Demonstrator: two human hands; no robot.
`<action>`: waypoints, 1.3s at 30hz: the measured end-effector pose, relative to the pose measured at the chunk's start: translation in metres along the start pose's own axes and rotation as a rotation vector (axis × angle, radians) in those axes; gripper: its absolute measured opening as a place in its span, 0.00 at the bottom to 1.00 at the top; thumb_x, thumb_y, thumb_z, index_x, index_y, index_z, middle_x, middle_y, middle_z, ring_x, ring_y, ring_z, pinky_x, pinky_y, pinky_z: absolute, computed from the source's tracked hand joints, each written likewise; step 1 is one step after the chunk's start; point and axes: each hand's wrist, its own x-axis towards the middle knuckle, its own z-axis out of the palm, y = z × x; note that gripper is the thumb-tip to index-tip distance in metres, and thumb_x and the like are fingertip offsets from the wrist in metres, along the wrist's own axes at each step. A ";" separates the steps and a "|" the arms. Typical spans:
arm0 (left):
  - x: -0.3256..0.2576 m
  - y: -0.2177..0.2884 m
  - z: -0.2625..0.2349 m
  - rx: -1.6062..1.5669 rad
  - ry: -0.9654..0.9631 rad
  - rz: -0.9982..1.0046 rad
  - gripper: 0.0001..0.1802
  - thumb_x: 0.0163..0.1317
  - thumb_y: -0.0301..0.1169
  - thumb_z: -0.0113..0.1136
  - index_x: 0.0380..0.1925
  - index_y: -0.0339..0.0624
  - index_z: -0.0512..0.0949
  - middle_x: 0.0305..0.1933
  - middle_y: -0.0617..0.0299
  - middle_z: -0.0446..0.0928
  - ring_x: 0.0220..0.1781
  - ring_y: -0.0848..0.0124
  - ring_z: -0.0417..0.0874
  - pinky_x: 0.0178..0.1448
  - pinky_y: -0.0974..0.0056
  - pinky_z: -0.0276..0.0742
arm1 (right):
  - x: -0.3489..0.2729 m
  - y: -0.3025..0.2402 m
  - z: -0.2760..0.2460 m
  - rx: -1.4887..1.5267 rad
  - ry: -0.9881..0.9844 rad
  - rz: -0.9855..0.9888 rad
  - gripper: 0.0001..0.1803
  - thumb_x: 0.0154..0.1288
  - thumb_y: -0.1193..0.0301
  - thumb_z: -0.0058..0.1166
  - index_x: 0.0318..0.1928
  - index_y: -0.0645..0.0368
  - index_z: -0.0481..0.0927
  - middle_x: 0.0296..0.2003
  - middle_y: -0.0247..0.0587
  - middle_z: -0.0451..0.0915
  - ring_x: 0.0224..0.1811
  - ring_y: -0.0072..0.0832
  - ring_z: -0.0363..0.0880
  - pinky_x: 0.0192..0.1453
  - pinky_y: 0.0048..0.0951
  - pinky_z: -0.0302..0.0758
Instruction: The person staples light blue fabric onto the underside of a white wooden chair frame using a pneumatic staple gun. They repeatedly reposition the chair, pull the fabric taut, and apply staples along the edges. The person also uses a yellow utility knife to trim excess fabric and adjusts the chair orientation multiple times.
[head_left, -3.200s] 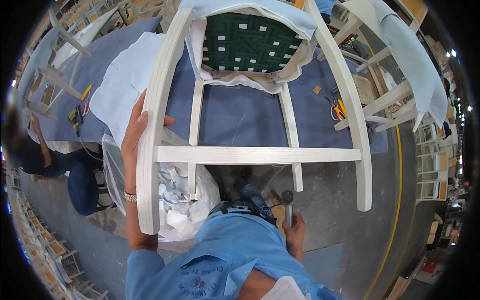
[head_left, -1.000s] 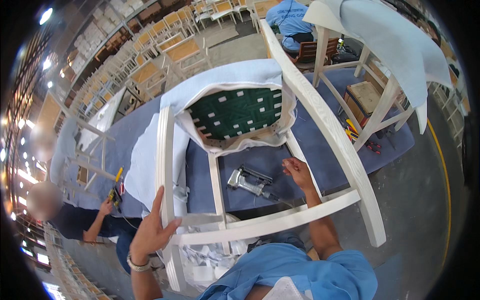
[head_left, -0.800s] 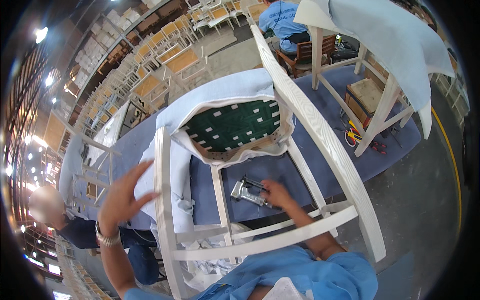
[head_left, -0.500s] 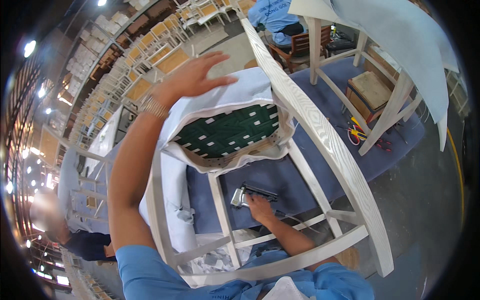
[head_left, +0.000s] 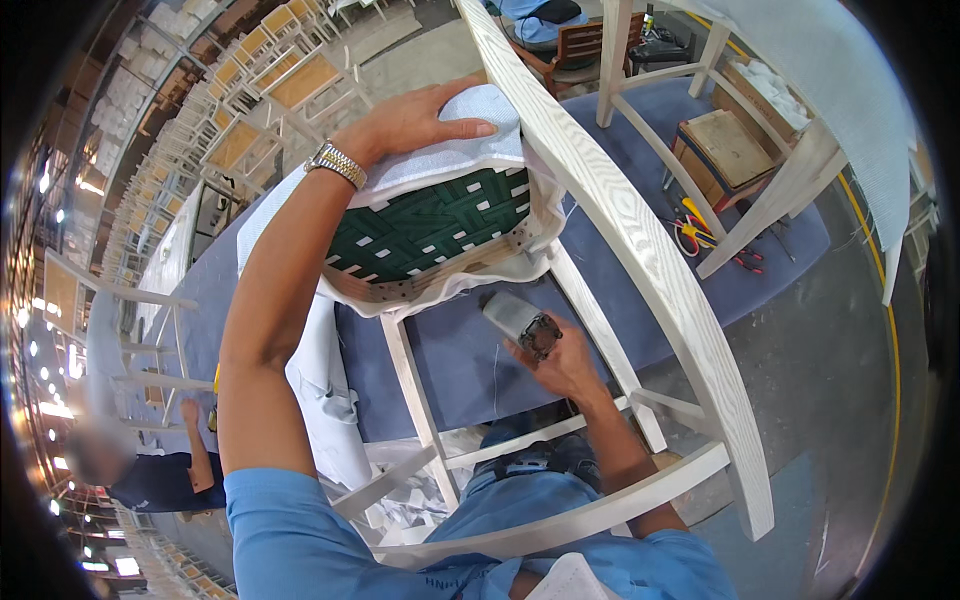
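Note:
A whitewashed wooden chair frame [head_left: 620, 240] lies tipped over, its seat underside toward me. Pale blue fabric [head_left: 470, 152] wraps the chair seat, whose hollow shows green woven webbing [head_left: 430, 232]. My left hand [head_left: 415, 125] grips the seat's far edge over the fabric, thumb along the near side and fingers partly hidden beyond it. Between the chair's rails, below the seat, my right hand [head_left: 565, 360] is closed around a grey staple gun [head_left: 518, 322], its nose pointing toward the seat and partly blurred.
A blue padded table [head_left: 460, 375] bears the chair. To the right stand another fabric-draped chair [head_left: 800, 190], a wooden box [head_left: 725, 150] and scissors with pliers [head_left: 690, 225]. Rolled pale fabric [head_left: 325, 400] lies left of the rails. A co-worker [head_left: 165, 480] is at far left.
My left hand has come down from above the seat onto its far fabric edge. My right hand has lifted the staple gun off the table and turned it toward the seat.

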 end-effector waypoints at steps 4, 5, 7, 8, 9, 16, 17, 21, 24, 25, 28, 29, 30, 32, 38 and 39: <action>-0.005 0.005 0.002 0.169 0.030 -0.057 0.57 0.57 0.74 0.57 0.78 0.48 0.59 0.72 0.40 0.69 0.72 0.44 0.72 0.74 0.50 0.68 | 0.016 -0.031 -0.019 -0.054 0.389 -0.499 0.20 0.59 0.73 0.68 0.50 0.66 0.80 0.47 0.44 0.79 0.48 0.36 0.81 0.56 0.29 0.75; -0.007 0.009 0.005 0.192 0.053 -0.051 0.57 0.57 0.73 0.58 0.78 0.49 0.58 0.72 0.41 0.69 0.71 0.44 0.72 0.73 0.49 0.68 | 0.025 -0.034 -0.016 -0.005 0.488 -0.540 0.19 0.60 0.75 0.68 0.50 0.67 0.80 0.46 0.45 0.80 0.47 0.36 0.82 0.54 0.30 0.76; -0.012 0.016 0.010 0.240 0.093 -0.045 0.58 0.56 0.71 0.61 0.78 0.49 0.56 0.71 0.41 0.70 0.70 0.42 0.73 0.72 0.48 0.69 | 0.048 -0.037 -0.012 0.061 0.589 -0.640 0.22 0.54 0.78 0.68 0.50 0.68 0.80 0.46 0.51 0.80 0.46 0.43 0.82 0.52 0.35 0.78; -0.014 0.017 0.013 0.265 0.107 -0.053 0.57 0.56 0.68 0.63 0.79 0.50 0.56 0.71 0.41 0.70 0.70 0.43 0.73 0.72 0.48 0.70 | 0.061 -0.038 -0.008 0.078 0.593 -0.701 0.25 0.48 0.81 0.68 0.51 0.69 0.79 0.47 0.56 0.79 0.47 0.50 0.82 0.53 0.39 0.79; -0.015 0.018 0.017 0.290 0.121 -0.061 0.57 0.56 0.65 0.65 0.79 0.51 0.55 0.71 0.42 0.70 0.70 0.43 0.73 0.71 0.47 0.70 | 0.071 -0.043 -0.005 0.040 0.638 -0.727 0.22 0.50 0.80 0.69 0.48 0.69 0.79 0.45 0.55 0.80 0.43 0.49 0.83 0.50 0.39 0.80; -0.017 0.024 0.028 0.380 0.209 -0.126 0.56 0.52 0.41 0.74 0.79 0.56 0.53 0.70 0.44 0.71 0.68 0.43 0.75 0.68 0.40 0.71 | 0.129 -0.043 0.016 0.034 0.581 -0.750 0.27 0.46 0.80 0.69 0.50 0.69 0.78 0.45 0.54 0.79 0.44 0.51 0.83 0.50 0.38 0.80; -0.018 0.023 0.028 0.378 0.207 -0.128 0.55 0.52 0.40 0.74 0.79 0.56 0.53 0.69 0.44 0.71 0.68 0.43 0.75 0.68 0.39 0.71 | 0.132 -0.042 0.018 0.034 0.622 -0.760 0.30 0.43 0.81 0.68 0.52 0.69 0.76 0.45 0.55 0.79 0.44 0.53 0.83 0.49 0.40 0.79; -0.018 0.022 0.030 0.378 0.211 -0.132 0.53 0.54 0.38 0.71 0.78 0.55 0.53 0.69 0.44 0.71 0.67 0.43 0.75 0.67 0.38 0.71 | 0.127 -0.050 0.018 0.070 0.580 -0.723 0.33 0.42 0.81 0.67 0.55 0.69 0.76 0.46 0.56 0.79 0.44 0.54 0.82 0.50 0.41 0.79; -0.016 0.024 0.029 0.376 0.218 -0.114 0.53 0.54 0.35 0.71 0.78 0.54 0.53 0.69 0.43 0.70 0.67 0.42 0.75 0.66 0.39 0.72 | 0.125 -0.055 0.019 0.072 0.573 -0.666 0.34 0.43 0.82 0.66 0.56 0.69 0.75 0.46 0.56 0.79 0.45 0.55 0.82 0.50 0.41 0.79; -0.017 0.024 0.030 0.372 0.218 -0.103 0.54 0.53 0.34 0.71 0.79 0.54 0.52 0.69 0.42 0.70 0.67 0.42 0.75 0.66 0.39 0.72 | 0.126 -0.054 0.019 0.092 0.553 -0.616 0.34 0.42 0.82 0.66 0.56 0.69 0.75 0.45 0.55 0.80 0.45 0.55 0.82 0.50 0.41 0.79; -0.019 0.029 0.030 0.438 0.167 -0.127 0.57 0.51 0.31 0.72 0.79 0.55 0.50 0.69 0.41 0.70 0.67 0.42 0.75 0.66 0.39 0.73 | 0.117 -0.061 0.022 0.120 0.511 -0.588 0.35 0.42 0.82 0.66 0.56 0.68 0.75 0.44 0.56 0.80 0.45 0.56 0.82 0.50 0.41 0.79; -0.019 0.029 0.029 0.443 0.181 -0.086 0.58 0.50 0.30 0.72 0.79 0.55 0.49 0.70 0.41 0.69 0.68 0.41 0.74 0.67 0.39 0.72 | 0.116 -0.065 0.022 0.126 0.505 -0.604 0.35 0.41 0.82 0.66 0.56 0.68 0.75 0.43 0.56 0.80 0.45 0.57 0.82 0.50 0.41 0.79; -0.022 0.026 0.030 0.448 0.196 -0.043 0.59 0.50 0.29 0.72 0.80 0.56 0.48 0.71 0.40 0.68 0.69 0.40 0.73 0.68 0.39 0.71 | 0.119 -0.065 0.020 0.096 0.503 -0.603 0.34 0.41 0.82 0.66 0.56 0.68 0.76 0.43 0.56 0.80 0.45 0.57 0.82 0.50 0.42 0.79; -0.029 0.020 0.034 0.490 0.223 0.068 0.59 0.50 0.29 0.73 0.80 0.56 0.47 0.73 0.40 0.66 0.72 0.40 0.69 0.72 0.40 0.68 | 0.121 -0.063 0.020 0.091 0.498 -0.601 0.33 0.42 0.81 0.66 0.55 0.68 0.76 0.44 0.57 0.80 0.45 0.58 0.81 0.50 0.43 0.79; -0.028 0.014 -0.027 -0.068 0.016 0.184 0.50 0.60 0.50 0.70 0.79 0.56 0.56 0.80 0.43 0.59 0.81 0.49 0.59 0.82 0.50 0.55 | 0.113 -0.046 0.016 0.044 0.707 -0.765 0.28 0.46 0.79 0.69 0.51 0.69 0.77 0.46 0.56 0.80 0.43 0.54 0.82 0.48 0.43 0.80; -0.021 -0.007 -0.033 -0.018 0.073 0.121 0.49 0.62 0.54 0.68 0.79 0.56 0.58 0.80 0.44 0.58 0.82 0.50 0.59 0.82 0.51 0.54 | 0.111 -0.042 0.020 0.016 0.745 -0.791 0.27 0.47 0.79 0.70 0.51 0.69 0.78 0.46 0.56 0.80 0.43 0.54 0.83 0.48 0.43 0.80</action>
